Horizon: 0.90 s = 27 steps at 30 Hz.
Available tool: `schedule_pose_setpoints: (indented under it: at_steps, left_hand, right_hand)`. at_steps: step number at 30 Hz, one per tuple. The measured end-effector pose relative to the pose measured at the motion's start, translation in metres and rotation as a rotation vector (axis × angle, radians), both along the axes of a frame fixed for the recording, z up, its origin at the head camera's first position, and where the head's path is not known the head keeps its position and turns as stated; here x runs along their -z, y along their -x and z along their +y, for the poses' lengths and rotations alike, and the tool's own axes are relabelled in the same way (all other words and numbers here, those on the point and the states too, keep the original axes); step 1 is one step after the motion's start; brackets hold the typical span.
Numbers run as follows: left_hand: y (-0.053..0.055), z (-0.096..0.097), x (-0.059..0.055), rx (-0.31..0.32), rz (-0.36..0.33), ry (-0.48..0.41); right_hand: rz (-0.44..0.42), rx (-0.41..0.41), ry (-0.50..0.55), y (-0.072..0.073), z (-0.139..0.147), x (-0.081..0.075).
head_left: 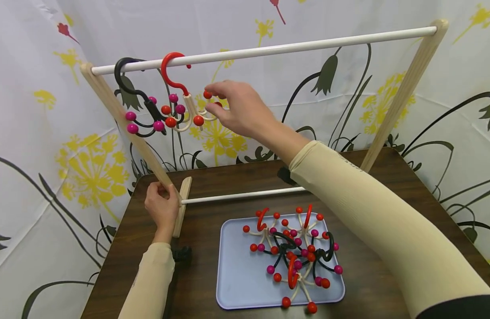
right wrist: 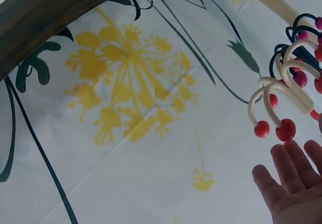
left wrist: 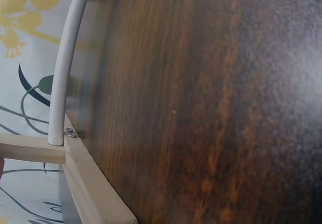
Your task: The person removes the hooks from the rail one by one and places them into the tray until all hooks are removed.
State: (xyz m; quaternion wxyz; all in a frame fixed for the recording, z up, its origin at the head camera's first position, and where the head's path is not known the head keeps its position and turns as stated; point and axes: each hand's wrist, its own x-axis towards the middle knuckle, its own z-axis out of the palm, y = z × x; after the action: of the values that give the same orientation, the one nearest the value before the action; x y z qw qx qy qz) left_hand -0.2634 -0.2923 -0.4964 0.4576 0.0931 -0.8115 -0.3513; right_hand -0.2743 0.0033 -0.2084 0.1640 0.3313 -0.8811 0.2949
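My left hand (head_left: 162, 207) holds the lower part of the rack's left wooden post (head_left: 143, 153) between thumb and fingers. Up at the white top rod (head_left: 245, 53), my right hand (head_left: 242, 108) is beside a hanger with a red hook (head_left: 166, 71) and cream prongs tipped with red balls. In the right wrist view the fingers (right wrist: 289, 168) are extended just below a red ball (right wrist: 286, 130), grasping nothing. Left of it, a black hanger (head_left: 129, 91) with magenta balls hangs from the same rod.
A pale blue tray (head_left: 238, 283) on the dark wooden table (head_left: 205, 266) bears several more hangers (head_left: 298, 257), tangled in a heap. A white lower rod (head_left: 245, 194) joins the rack's feet. Behind everything hangs a flower-printed curtain (head_left: 229, 26).
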Motion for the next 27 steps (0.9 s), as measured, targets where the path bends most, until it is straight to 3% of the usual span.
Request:
schedule_pose_setpoints:
  at_steps: [4, 14, 27]
  left_hand:
    - [0.0, 0.002, -0.003, 0.0, 0.018, 0.005]
    - [0.0, 0.003, -0.006, -0.006, 0.023, 0.009]
    - [0.0, 0.004, -0.004, -0.005, 0.022, 0.003]
  right_hand:
    - [-0.081, 0.007, -0.027, 0.007, -0.012, -0.005]
    - [-0.272, 0.007, 0.056, 0.015, -0.031, -0.008]
    - [-0.332, 0.029, 0.148, 0.014, -0.043, 0.003]
